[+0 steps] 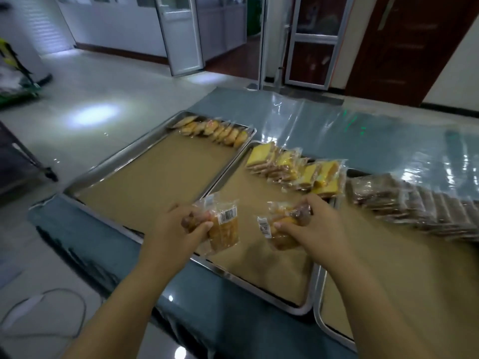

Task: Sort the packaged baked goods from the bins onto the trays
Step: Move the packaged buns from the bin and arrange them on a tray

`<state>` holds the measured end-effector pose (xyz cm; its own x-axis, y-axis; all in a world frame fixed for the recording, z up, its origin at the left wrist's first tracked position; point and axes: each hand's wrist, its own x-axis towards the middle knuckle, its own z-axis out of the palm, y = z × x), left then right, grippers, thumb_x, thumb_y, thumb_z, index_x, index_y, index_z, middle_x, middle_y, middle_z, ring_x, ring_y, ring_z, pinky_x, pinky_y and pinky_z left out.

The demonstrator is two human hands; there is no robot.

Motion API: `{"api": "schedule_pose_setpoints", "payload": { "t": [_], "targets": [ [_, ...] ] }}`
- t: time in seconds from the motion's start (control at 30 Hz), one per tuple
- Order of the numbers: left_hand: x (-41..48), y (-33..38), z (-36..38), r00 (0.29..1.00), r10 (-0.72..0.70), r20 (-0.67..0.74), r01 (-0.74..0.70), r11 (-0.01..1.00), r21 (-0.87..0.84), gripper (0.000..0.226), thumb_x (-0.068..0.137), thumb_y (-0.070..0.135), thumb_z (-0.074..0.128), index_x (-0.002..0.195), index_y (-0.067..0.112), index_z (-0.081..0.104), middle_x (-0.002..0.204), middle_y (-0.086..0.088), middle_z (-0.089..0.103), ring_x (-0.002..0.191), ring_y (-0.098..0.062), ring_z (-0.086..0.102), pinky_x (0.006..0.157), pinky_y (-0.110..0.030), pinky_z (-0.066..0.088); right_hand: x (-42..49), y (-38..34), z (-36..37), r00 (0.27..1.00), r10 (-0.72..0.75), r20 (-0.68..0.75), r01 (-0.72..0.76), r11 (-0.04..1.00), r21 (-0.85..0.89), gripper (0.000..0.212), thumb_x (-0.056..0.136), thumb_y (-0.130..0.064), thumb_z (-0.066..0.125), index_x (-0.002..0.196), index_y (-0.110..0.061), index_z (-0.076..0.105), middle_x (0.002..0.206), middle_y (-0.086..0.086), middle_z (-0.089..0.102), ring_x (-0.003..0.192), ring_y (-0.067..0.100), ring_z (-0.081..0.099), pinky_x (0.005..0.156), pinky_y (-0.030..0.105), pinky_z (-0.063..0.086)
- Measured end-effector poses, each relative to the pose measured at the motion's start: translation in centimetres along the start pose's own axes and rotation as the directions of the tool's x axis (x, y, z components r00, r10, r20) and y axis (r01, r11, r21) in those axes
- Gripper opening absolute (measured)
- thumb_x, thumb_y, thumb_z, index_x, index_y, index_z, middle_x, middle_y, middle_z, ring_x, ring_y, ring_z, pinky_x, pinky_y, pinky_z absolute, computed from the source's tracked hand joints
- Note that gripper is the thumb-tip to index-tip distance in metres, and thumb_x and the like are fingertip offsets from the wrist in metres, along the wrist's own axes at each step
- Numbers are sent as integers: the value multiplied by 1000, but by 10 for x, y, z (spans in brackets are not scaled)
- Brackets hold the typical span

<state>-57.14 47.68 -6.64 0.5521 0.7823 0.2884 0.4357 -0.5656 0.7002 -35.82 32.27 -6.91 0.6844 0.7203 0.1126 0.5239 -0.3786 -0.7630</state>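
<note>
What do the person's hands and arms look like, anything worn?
Nothing worn that shows. Left hand and right hand are bare: no gloves, rings or watch. Left forearm and right forearm are bare to the frame edge, no sleeve in view.

Two bare hands in shot — left hand (178,229), right hand (316,221). Both arms are bare from the wrist back to the frame edge: left forearm (124,301), right forearm (388,294). The thumbnails (277,225) look short and plain, though blur softens them. Behind the right wrist the arm is smeared — surface detail unreadable there.
</note>
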Motion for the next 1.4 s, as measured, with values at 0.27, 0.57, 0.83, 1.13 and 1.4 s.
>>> {"api": "schedule_pose_setpoints", "payload": {
  "t": [0.27,0.57,0.83,1.13,1.4],
  "targets": [
    [97,-72,-14,980,-189,63,192,980,-45,20,73,26,76,67,32,59,85,5,56,71,2,54,56,-11,33,84,-35,68,999,36,-14,-36,999,16,38,62,-50,79,82,-35,49,84,-16,58,78,1,53,58,28,46],
    [176,-128,-14,979,-169,114,182,977,-114,17,75,12,75,74,21,60,91,-1,52,70,-4,52,57,-4,38,138,-71,122,993,116,16,-116,993,-33,39,62,-57,74,81,-40,45,79,-18,57,71,-1,54,51,21,38],
    [266,-192,-9,966,-102,236,133,984,-118,23,78,21,72,69,32,54,88,4,50,71,-2,50,56,-11,34,205,-104,180,946,316,-74,-311,947,75,52,70,-53,73,108,-31,46,96,-14,59,81,2,59,54,24,47],
    [355,-230,29,971,34,238,-31,999,-13,14,83,30,66,95,25,62,99,7,39,81,-10,51,66,-20,38,297,-94,240,870,478,-122,-458,874,159,29,82,-35,68,103,-24,51,100,-2,57,77,14,58,49,21,48],
    [386,-225,73,939,141,314,-161,986,41,34,88,33,57,118,35,42,107,3,37,90,-10,45,62,-18,32,326,-66,262,761,628,-165,-591,775,225,41,94,-28,50,131,-12,40,107,9,63,83,16,60,65,30,49]
  ]
}}
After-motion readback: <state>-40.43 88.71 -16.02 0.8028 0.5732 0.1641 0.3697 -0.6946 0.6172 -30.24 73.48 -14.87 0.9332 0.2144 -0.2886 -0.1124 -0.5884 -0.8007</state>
